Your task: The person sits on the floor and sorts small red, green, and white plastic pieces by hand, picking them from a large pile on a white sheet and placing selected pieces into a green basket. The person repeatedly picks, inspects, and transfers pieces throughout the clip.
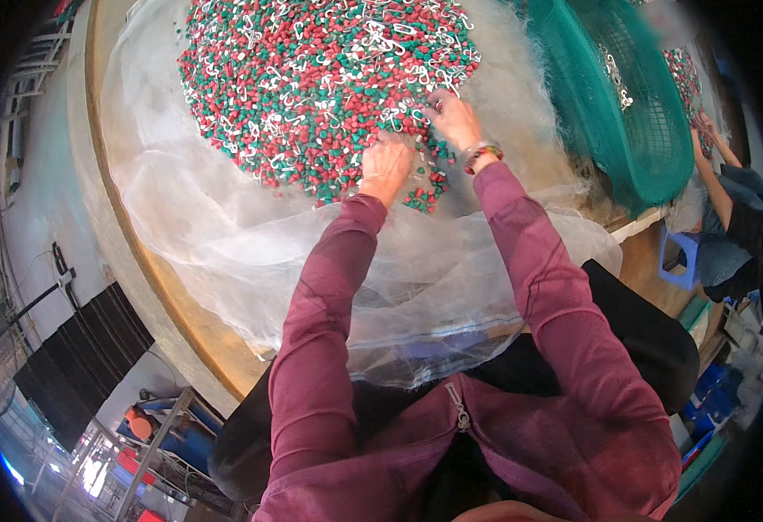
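Note:
A broad pile of small red, green and white plastic pieces (268, 96) is spread over a sheer white mesh cloth (225, 244). Among them lie many white hook-shaped plastic clips (386, 39). At the pile's near edge, my left hand (388, 165) has its fingertips down in the pieces, where they are hidden. My right hand (457, 120), with a bracelet at the wrist, is just to its right and slightly farther off. Its fingers are curled at the pile's right edge near some white clips; whatever they hold is too small to make out. A few loose pieces lie between both hands.
A large green plastic basket (660, 130) with green netting stands at the right, with some white clips inside. Beyond it, another person's arms (714, 170) reach to a similar pile. A blue stool (679, 261) is below. The table's raised wooden rim (129, 209) curves along the left.

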`<state>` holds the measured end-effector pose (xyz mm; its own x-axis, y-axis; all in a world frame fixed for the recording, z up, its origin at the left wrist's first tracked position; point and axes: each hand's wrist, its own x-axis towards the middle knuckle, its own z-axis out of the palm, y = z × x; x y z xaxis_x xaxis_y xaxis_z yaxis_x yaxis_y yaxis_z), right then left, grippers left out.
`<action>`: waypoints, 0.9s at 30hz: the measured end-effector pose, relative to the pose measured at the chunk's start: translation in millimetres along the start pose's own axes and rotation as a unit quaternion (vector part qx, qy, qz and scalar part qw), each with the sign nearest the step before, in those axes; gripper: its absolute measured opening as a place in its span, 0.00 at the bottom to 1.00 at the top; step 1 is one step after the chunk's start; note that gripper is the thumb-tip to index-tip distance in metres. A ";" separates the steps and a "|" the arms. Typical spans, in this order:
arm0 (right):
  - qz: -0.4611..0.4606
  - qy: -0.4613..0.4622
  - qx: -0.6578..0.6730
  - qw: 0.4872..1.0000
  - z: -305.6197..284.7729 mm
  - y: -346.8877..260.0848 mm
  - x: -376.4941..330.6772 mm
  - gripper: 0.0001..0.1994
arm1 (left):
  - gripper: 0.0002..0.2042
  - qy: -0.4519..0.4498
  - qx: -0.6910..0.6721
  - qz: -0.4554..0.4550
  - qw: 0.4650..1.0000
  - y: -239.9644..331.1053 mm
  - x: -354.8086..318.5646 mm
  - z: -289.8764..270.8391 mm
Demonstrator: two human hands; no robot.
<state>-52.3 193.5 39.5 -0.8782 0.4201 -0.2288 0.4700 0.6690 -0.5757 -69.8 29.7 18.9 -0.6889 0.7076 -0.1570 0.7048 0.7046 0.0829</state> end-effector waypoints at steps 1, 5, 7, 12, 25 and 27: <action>-0.004 -0.006 -0.042 0.999 6.2 -3.2 3.9 0.14 | 0.11 0.049 -0.037 -0.060 0.996 -4.3 -1.7 -1.7; -0.052 -0.040 -0.133 0.989 26.2 -10.2 0.3 0.10 | 0.16 0.050 -0.149 -0.149 0.976 -29.5 -15.5 -14.1; -0.082 -0.076 -0.081 0.990 31.5 -10.5 -7.9 0.09 | 0.17 0.028 -0.181 -0.176 0.967 -38.7 -19.2 -21.4; 0.033 -0.082 0.263 0.961 20.5 -4.3 -21.2 0.14 | 0.19 0.109 -0.288 -0.104 0.946 -51.8 -0.4 -28.0; -0.037 -0.026 0.049 0.998 16.4 3.3 0.2 0.21 | 0.14 -0.025 -0.340 -0.145 0.929 -73.0 17.3 -44.7; -0.042 -0.051 -0.019 0.998 20.3 -6.0 9.9 0.21 | 0.15 -0.005 -0.299 -0.057 0.953 -68.6 3.1 -41.3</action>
<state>-65.6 181.2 24.7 -0.9182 0.2978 -0.2612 0.3956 0.7225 -0.5670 -127.3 -14.3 53.4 -0.7524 0.6254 -0.2071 0.4010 0.6842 0.6091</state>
